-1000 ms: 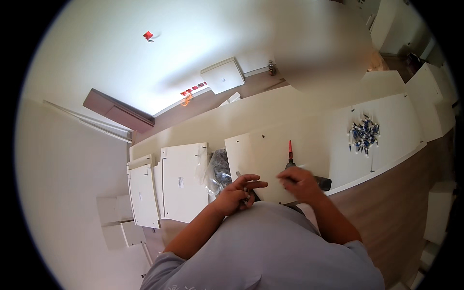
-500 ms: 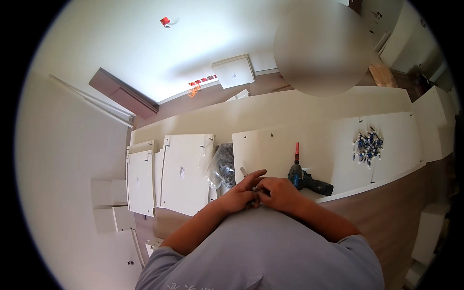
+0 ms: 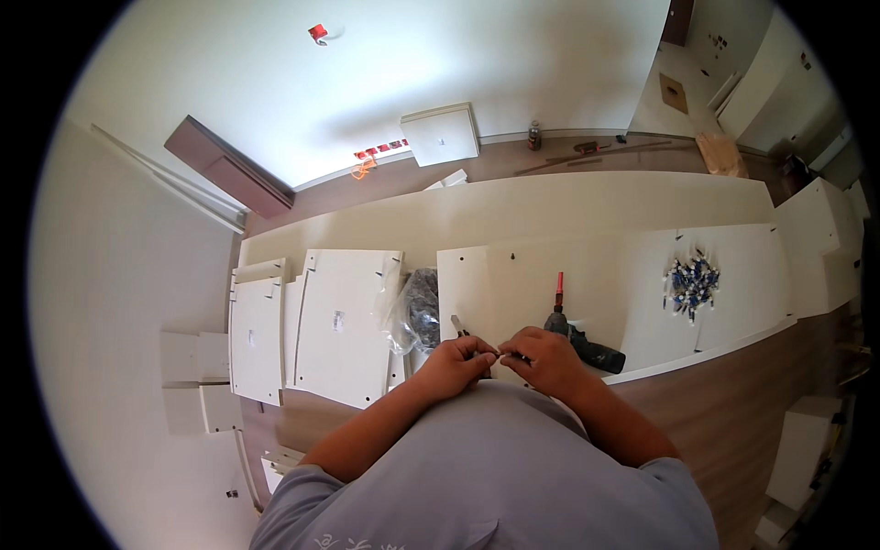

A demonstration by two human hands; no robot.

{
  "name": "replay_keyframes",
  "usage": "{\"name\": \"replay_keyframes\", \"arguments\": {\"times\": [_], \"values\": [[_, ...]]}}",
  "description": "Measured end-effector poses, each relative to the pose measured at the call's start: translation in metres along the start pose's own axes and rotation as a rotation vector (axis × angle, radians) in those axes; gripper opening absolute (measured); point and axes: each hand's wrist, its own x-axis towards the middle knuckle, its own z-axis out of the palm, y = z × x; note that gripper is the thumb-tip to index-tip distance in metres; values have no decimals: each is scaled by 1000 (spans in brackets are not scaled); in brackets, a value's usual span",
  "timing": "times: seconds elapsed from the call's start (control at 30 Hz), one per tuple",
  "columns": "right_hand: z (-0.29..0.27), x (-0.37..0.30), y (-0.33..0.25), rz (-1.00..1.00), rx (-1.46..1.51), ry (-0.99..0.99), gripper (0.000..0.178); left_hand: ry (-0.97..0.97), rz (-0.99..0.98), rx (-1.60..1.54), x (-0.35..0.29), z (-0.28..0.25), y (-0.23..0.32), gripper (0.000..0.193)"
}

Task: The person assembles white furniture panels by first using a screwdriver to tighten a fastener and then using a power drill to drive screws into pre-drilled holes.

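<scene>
My left hand (image 3: 457, 366) and my right hand (image 3: 547, 361) meet at their fingertips over the near edge of a white panel (image 3: 495, 289). Both are closed in a pinch. Something small and pale shows between them, too small to name. Just right of my right hand lies a dark cordless drill (image 3: 588, 348) with a red bit holder (image 3: 559, 290) pointing away from me. Beyond my left hand a small tool with a pale tip (image 3: 456, 323) lies partly hidden by the fingers. A clear plastic bag (image 3: 420, 310) of dark pieces rests left of the panel.
Blue-and-white furniture fittings (image 3: 692, 284) are heaped on the right-hand panel. White boards (image 3: 335, 335) with pegs standing up lie stacked at the left. A long white panel (image 3: 550, 202) stretches behind. A can (image 3: 534, 136) stands by the wall.
My left hand's raised, spread fingers have closed into a pinch, and both hands have shifted slightly. The blurred round patch at upper right is gone, uncovering floor and wall.
</scene>
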Motion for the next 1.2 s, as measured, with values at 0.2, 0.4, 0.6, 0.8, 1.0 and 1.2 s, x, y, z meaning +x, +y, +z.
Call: {"name": "replay_keyframes", "arguments": {"times": [0.2,0.4,0.6,0.8,1.0,1.2], "values": [[1,-4,-2,-3,-5,9,19,2,10,92,-2,1,3,15],[5,-6,5,-19,-83,-29,15,11,66,173,-7,0,6,19],[25,-11,23,242,111,-85,43,20,160,275,-15,1,14,17],[35,-9,12,602,516,-123,52,47,349,317,-14,-1,1,15],[35,-5,7,562,492,-38,48,113,253,209,-17,-3,3,15],[25,3,-15,490,303,-66,30,157,268,246,-20,-8,-1,14]]}}
